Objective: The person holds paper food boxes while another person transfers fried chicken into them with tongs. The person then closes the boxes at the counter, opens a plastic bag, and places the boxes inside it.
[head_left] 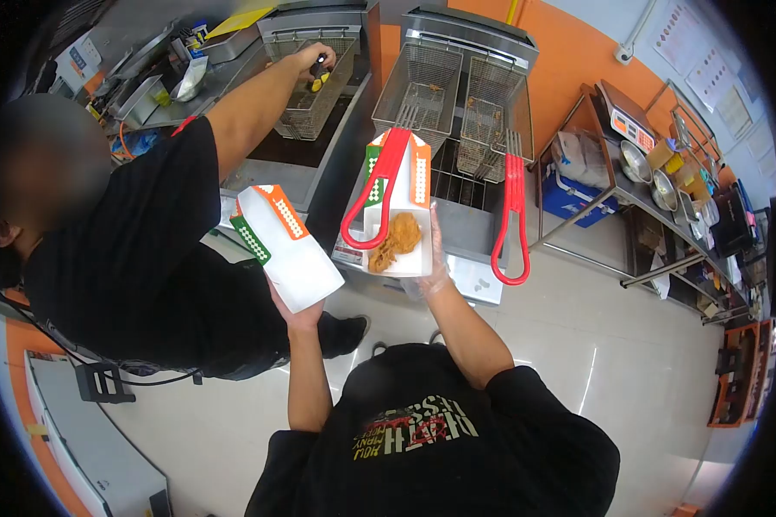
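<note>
My left hand (300,310) is closed around the lower end of a white takeaway box (289,258) with green and orange printed flaps; its inside does not show. In my right hand (435,271), which wears a clear plastic glove, a second takeaway box (421,185) lies with its lid folded back. Pieces of fried chicken (397,241) sit in its tray. The red handle (383,189) of a fryer basket (418,90) crosses in front of this box's left side.
Another fryer basket (489,116) has its red handle (513,215) sticking out toward me. At my left a co-worker (129,224) reaches over a further basket (310,103), holding a black-and-yellow tool (321,76). A steel table (655,189) with a scale (632,129) and bowls stands right.
</note>
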Demonstrator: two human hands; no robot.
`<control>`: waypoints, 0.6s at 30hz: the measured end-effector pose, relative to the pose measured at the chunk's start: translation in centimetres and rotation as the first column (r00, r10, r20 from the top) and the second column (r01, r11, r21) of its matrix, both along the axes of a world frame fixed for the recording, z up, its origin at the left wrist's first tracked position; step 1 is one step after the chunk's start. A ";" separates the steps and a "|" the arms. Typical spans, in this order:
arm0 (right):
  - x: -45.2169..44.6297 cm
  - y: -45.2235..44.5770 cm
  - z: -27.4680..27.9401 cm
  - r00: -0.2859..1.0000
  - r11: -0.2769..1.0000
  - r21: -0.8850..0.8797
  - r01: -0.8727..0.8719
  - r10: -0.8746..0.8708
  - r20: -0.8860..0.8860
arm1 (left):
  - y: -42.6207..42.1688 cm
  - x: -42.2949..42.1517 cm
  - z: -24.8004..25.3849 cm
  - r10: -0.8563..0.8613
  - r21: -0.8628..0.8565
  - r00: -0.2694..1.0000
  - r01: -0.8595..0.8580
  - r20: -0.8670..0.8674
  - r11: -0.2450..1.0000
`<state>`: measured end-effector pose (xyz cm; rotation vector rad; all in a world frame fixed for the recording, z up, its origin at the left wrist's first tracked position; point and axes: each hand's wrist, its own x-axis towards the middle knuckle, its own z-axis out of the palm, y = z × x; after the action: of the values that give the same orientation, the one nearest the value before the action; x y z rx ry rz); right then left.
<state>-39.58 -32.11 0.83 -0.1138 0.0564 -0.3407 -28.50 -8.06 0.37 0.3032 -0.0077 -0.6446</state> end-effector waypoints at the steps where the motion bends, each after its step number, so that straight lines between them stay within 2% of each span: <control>1: -0.2 0.1 0.0 1.000 1.000 -0.001 0.009 -0.009 -0.020 | -0.6 0.1 0.0 0.002 0.009 0.999 -0.003 0.036 1.000; 2: -0.5 0.4 -0.1 0.999 1.000 0.000 0.017 -0.017 -0.039 | -0.8 0.2 0.1 0.004 0.020 0.997 -0.006 0.074 1.000; 4: -1.2 0.9 0.4 0.999 1.000 0.002 0.009 -0.009 -0.033 | -1.4 0.8 -0.9 0.028 0.294 0.897 -0.174 0.442 0.940; 6: -1.6 1.4 0.6 1.000 0.999 0.030 -0.011 0.012 -0.029 | -1.6 1.6 -1.1 -0.005 0.040 0.990 -0.001 0.142 0.999; 8: -2.3 1.8 0.9 0.999 0.999 0.042 -0.017 0.018 -0.031 | -2.4 1.7 -1.2 0.013 0.274 0.925 -0.125 0.379 0.953; 10: -2.9 1.9 1.0 0.998 0.999 0.035 -0.004 0.006 -0.067 | -3.1 1.8 -0.3 -0.002 0.274 0.942 -0.096 0.335 0.957; 12: -3.2 1.8 0.8 0.997 0.999 0.041 0.001 0.003 -0.081 | -3.2 2.1 0.7 -0.069 0.026 0.998 0.069 0.006 0.997; 15: -3.7 1.2 0.7 0.997 0.999 0.047 -0.004 0.007 -0.075 | -3.6 2.4 0.9 -0.129 -0.059 0.992 0.128 -0.002 0.990; 18: -4.2 0.9 0.1 0.997 1.000 0.030 0.000 0.002 -0.078 | -3.6 2.2 0.6 -0.119 -0.105 0.993 0.118 0.002 0.987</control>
<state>-43.82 -31.24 0.96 -0.0979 0.1390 -0.3339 -26.29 -11.64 1.02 0.2011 -0.0556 -0.7602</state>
